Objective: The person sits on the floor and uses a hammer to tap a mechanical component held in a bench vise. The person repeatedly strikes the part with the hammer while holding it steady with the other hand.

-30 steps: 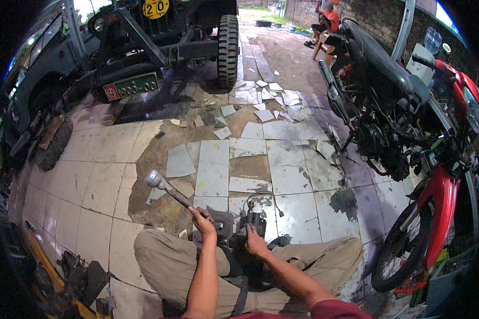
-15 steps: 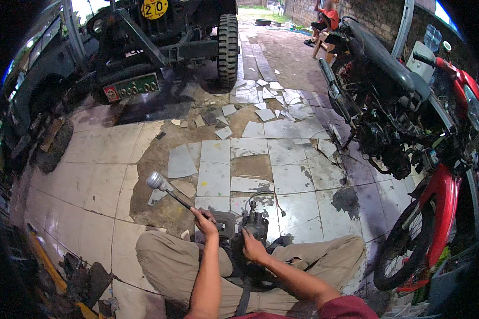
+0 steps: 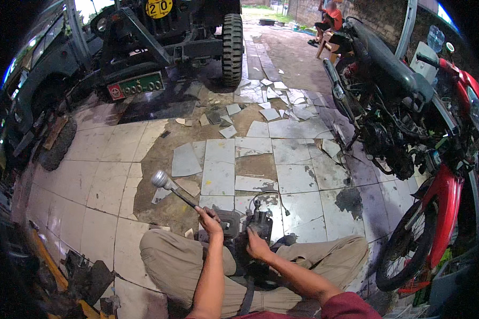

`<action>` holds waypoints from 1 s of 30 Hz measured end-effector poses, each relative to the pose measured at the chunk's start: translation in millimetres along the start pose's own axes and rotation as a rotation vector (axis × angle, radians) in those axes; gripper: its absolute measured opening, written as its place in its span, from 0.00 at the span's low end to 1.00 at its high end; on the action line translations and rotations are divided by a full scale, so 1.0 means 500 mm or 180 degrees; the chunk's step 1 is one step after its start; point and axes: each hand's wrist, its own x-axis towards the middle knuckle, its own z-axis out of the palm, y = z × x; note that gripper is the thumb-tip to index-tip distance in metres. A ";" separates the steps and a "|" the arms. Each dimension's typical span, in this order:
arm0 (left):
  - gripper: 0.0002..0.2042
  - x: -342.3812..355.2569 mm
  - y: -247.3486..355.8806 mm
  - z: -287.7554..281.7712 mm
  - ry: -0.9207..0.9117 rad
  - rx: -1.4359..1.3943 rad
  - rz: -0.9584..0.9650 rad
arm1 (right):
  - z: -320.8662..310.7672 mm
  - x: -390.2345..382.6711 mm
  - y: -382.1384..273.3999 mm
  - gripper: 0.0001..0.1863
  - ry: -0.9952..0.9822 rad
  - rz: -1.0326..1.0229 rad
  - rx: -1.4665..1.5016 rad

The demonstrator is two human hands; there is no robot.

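My left hand (image 3: 209, 219) is closed round the dark handle of a hammer-like tool (image 3: 161, 179) with a rounded silver head. The head points up and to the left, raised in front of my left knee. My right hand (image 3: 257, 246) has its fingers curled at a black metal mechanical part (image 3: 262, 225) between my legs. Whether they grip the part or something small against it is hard to see. A dark squarish piece (image 3: 229, 223) lies just left of this part, partly behind my left hand. A thin dark cable (image 3: 282, 199) loops out beyond the part.
My crossed legs in tan trousers (image 3: 167, 260) frame the work. Broken tiles (image 3: 270, 114) lie ahead on the floor. A dark jeep (image 3: 159, 58) stands at the far left, a red motorcycle (image 3: 444, 212) at the right. Metal parts (image 3: 85, 274) lie lower left. A person (image 3: 332, 21) sits far back.
The whole view has shifted slightly to the right. Both hands keep nearly the same places and grips, and the hammer-like tool stays raised.
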 end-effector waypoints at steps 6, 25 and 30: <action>0.29 -0.006 -0.004 0.010 -0.0132 -0.0078 0.0060 | 0.006 0.027 0.056 0.37 0.0296 0.0226 -0.0022; 0.29 -0.007 0.001 0.003 -0.0120 -0.0104 0.0049 | 0.017 0.039 0.053 0.38 0.0401 0.0100 -0.0024; 0.29 -0.004 0.023 0.005 0.0012 -0.0078 0.0031 | -0.005 0.010 0.015 0.40 0.0215 -0.0039 0.0042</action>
